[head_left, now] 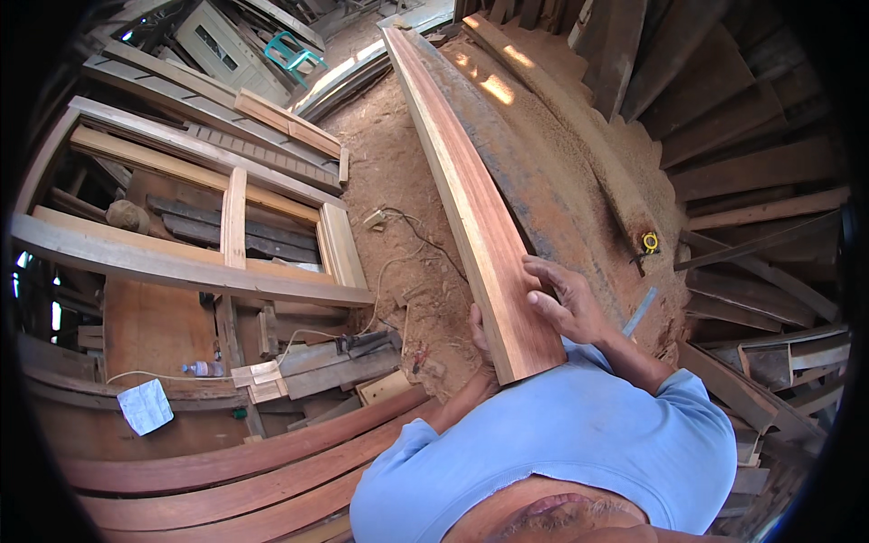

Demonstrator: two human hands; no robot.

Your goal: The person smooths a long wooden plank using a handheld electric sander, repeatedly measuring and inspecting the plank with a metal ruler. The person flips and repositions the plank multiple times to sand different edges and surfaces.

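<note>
A long reddish-brown wooden beam (493, 213) with a paler left face stretches from my torso toward the far end. Its near end lies against my blue shirt. My left hand (481, 333) is closed against the beam's left side, low near this end, its fingers partly hidden by the wood. Across from it, my right hand (568, 303) rests at the right edge, thumb and fingers apart on the reddish upper face.
A wooden frame (233, 217) stands at left. A yellow tape measure (650, 242) lies right, near sawdust-covered boards. Planks lean along the right wall. A cable (380, 281) crosses the ground. A bottle (204, 369) and pale blue paper (145, 406) lie lower left. A green chair (291, 56) stands far back.
</note>
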